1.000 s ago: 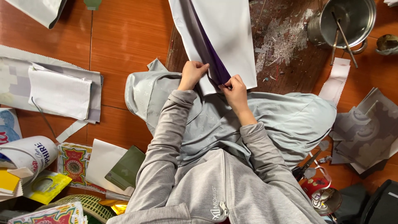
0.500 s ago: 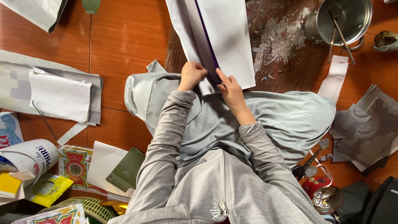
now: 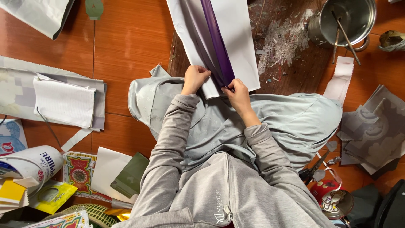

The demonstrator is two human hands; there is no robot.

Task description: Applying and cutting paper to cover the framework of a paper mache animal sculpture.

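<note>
A large white sheet (image 3: 236,38) with a purple strip (image 3: 217,42) folded into it lies at twelve o'clock on a dark, worn wooden surface (image 3: 291,63), its near edge at the centre of the view. Both hands are closed on that near edge. The left hand (image 3: 195,79) pinches the white layers between curled fingers at the sheet's lower left corner. The right hand (image 3: 237,92), just beside it, grips the lower end of the purple strip with fingers and thumb pressed together. The two hands sit close, with only the folded edge between them.

Below the hands, pale grey-green cloth (image 3: 295,122) covers the person's lap, and grey sleeves run down to six o'clock.

At one o'clock a metal pot (image 3: 350,17) stands on the surface with thin sticks leaning in it. A small white cloth piece (image 3: 341,80) lies at two o'clock. At three o'clock grey patterned paper pieces (image 3: 375,131) are stacked on the orange floor (image 3: 130,42). At nine o'clock a folded white cloth (image 3: 63,101) rests on grey fabric. At seven o'clock lie a white roll (image 3: 29,166), a red patterned card (image 3: 79,173) and a dark green booklet (image 3: 131,179).
</note>
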